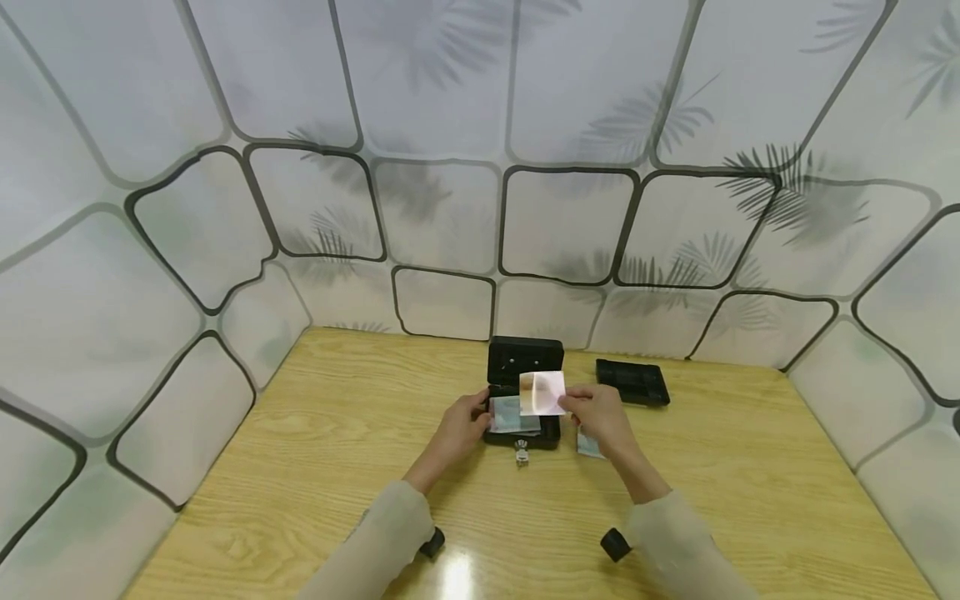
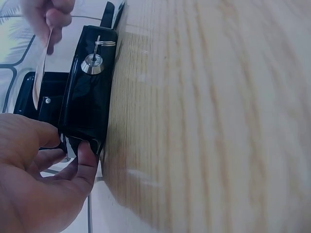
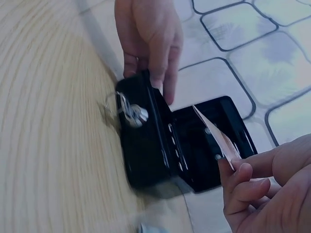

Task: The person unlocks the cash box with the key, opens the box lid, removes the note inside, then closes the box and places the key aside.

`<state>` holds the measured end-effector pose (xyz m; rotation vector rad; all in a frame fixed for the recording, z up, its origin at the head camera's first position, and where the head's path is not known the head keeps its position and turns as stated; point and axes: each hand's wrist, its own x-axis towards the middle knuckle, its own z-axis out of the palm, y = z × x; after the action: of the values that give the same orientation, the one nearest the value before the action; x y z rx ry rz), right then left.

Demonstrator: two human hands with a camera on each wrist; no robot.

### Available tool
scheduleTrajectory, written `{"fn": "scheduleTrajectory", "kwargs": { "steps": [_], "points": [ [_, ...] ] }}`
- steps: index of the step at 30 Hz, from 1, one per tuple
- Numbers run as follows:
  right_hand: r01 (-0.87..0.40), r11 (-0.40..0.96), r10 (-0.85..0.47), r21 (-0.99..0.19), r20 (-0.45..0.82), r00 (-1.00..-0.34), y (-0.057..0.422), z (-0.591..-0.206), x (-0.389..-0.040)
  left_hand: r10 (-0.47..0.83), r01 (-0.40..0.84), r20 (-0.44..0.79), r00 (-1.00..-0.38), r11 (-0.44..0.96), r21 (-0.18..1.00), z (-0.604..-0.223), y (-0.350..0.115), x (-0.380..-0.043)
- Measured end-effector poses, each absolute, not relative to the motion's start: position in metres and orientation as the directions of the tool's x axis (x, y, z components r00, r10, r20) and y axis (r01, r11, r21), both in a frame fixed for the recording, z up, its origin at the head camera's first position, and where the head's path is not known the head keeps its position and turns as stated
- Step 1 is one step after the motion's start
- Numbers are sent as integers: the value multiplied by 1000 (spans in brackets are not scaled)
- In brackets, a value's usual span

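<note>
A black cash box [image 1: 551, 433] stands on the table with its lid [image 1: 525, 358] raised at the back. Several folded bluish notes [image 1: 513, 414] lie inside it. My left hand [image 1: 459, 425] grips the box's left side, thumb and fingers on its wall in the left wrist view. Between thumb and fingers, my right hand [image 1: 600, 414] pinches a pale pink paper note [image 1: 542, 393] above the open box. A key with a ring [image 2: 104, 43] sticks out of the silver lock [image 2: 92, 64] on the front. Another bluish note [image 1: 589, 444] lies on the table, partly hidden under my right hand.
A black compartment tray [image 1: 633, 382] lies on the wooden table [image 1: 315, 467], behind and right of my right hand. A patterned fabric wall [image 1: 442, 208] encloses the table's back and sides.
</note>
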<state>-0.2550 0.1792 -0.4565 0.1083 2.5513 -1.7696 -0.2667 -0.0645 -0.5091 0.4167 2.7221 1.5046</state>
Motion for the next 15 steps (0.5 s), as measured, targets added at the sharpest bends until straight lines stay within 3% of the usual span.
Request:
{"fn": "scheduleTrajectory", "kwargs": {
  "steps": [15],
  "points": [
    [116, 385, 48, -915, -106, -993, 241, -447, -242, 237, 254, 148, -960, 520, 816, -509, -65, -265]
  ]
}}
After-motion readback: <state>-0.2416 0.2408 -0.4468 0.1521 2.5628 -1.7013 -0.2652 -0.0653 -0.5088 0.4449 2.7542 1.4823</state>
